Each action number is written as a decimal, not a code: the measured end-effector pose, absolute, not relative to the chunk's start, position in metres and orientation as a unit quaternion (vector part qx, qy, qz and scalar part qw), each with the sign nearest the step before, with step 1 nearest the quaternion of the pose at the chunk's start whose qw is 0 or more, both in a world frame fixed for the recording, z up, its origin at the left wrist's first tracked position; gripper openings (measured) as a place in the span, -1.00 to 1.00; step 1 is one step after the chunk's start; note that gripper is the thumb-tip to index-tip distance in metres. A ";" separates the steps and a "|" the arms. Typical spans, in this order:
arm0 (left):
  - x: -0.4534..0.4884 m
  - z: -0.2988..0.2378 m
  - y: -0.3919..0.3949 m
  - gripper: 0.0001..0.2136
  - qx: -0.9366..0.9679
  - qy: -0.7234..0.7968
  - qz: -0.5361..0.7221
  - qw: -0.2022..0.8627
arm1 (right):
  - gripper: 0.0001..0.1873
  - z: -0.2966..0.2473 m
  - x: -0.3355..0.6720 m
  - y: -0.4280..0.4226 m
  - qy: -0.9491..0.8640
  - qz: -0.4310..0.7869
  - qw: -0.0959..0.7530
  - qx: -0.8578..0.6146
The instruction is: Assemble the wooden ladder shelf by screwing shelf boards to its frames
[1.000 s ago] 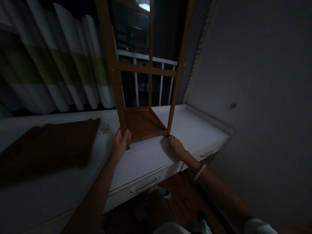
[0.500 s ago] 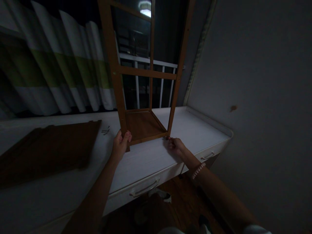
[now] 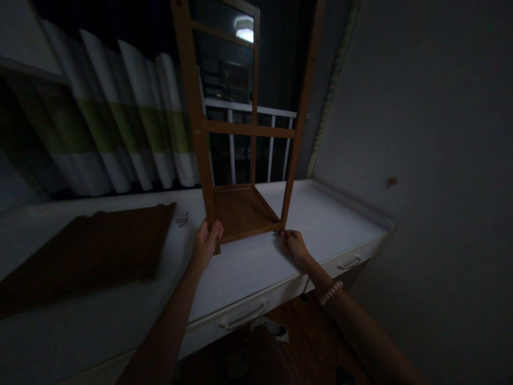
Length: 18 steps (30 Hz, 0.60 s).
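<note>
A tall wooden shelf frame point(image 3: 248, 128) stands upright on a white desk point(image 3: 256, 262), with a brown shelf board point(image 3: 242, 211) fitted at its bottom. My left hand point(image 3: 207, 243) is wrapped round the foot of the frame's front left post. My right hand point(image 3: 293, 244) has its fingers pinched at the foot of the front right post; whatever small thing is in them is hidden in the dim light.
A loose dark brown board point(image 3: 86, 251) lies flat on the desk to the left. Several small screws point(image 3: 182, 220) lie between it and the frame. Striped curtains point(image 3: 112, 133) hang behind, a wall point(image 3: 420, 160) stands on the right, and drawer handles point(image 3: 243, 316) show below.
The view has shifted up and a little left. My right hand's fingers have stayed at the foot of the right post; my left hand keeps its hold.
</note>
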State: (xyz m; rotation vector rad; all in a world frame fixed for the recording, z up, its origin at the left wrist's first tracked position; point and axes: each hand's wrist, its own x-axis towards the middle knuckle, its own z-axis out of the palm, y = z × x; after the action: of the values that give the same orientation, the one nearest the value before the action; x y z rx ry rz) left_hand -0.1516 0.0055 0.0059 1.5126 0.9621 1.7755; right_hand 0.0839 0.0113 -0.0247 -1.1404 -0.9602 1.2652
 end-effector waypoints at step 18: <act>-0.151 0.006 0.007 -0.74 0.559 0.354 0.681 0.314 | -0.89 -0.027 0.084 0.014 -0.460 0.476 0.513 -0.546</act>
State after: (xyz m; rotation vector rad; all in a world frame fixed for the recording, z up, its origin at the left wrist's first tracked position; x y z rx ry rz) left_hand -0.1508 0.0071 0.0056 1.4744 0.9328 1.7956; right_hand 0.0844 0.0138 -0.0270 -1.3120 -1.1072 1.1453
